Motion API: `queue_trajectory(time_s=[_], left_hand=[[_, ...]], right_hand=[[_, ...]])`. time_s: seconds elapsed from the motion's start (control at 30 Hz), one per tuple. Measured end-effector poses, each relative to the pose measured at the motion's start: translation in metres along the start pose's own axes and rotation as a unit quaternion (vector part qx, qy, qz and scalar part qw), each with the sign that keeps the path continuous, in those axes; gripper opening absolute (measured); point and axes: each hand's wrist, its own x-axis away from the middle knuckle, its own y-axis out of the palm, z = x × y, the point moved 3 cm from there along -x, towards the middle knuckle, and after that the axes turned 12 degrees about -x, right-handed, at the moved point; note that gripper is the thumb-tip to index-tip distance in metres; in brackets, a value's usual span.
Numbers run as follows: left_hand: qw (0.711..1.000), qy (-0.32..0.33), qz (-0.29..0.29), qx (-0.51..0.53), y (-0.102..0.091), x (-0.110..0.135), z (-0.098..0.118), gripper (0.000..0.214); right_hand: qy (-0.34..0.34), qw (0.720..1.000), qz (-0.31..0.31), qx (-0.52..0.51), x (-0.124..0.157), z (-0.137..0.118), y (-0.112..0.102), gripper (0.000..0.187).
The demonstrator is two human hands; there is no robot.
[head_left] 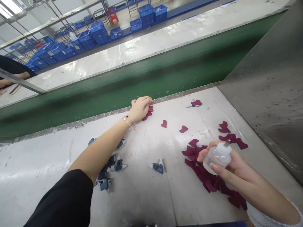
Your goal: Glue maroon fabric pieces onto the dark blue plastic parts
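Maroon fabric pieces (203, 167) lie in a loose heap at the near right of the white-sheeted worktop (40, 192). Just above them, the right hand (238, 170) is closed around a translucent plastic squeeze bottle (217, 159), its fingers wrapped around the body and its metal-tipped nozzle (227, 143) pointing up. That upright hold looks meant to keep the contents from running out. A white cuff (270, 214) shows at the right wrist.

The left arm, in a black sleeve (63, 198) with a thin bracelet (128, 121) at the wrist, reaches across the worktop. Navy cut pieces (111, 165) lie in a separate cluster beneath it, apparently kept apart from the maroon ones by colour. The left hand (140, 109) is curled, with its fingers resting by a few maroon pieces (148, 113) at the far edge; whether it pinches one is hidden.

Beyond that edge runs a green conveyor belt (123, 91), with a grey steel panel (267, 91) to the right. A co-worker's forearm (13, 78) rests at the far left. Further off, stacked blue plastic crates (99, 31) line the floor.
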Motion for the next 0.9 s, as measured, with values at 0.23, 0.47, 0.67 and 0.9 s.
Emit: queue_trajectory(time_s=[0.23,0.47,0.67,0.9], left_hand=[[0.971,0.205,-0.113,-0.047,-0.024,-0.027,-0.019,0.025],[0.974,0.191,-0.102,-0.063,-0.031,-0.029,-0.008,0.021],[0.978,0.183,-0.094,0.028,-0.013,0.043,0.075,0.026],[0.974,0.078,-0.124,0.170,-0.008,0.150,0.102,0.059]], right_hand=[[0.004,1.000,-0.003,0.029,-0.001,-0.001,0.005,0.053],[0.005,0.999,-0.008,0.045,0.003,0.001,0.004,0.051],[-0.016,0.991,-0.108,0.075,-0.003,0.012,0.002,0.047],[-0.002,0.993,-0.068,0.100,0.013,0.013,0.014,0.056]])
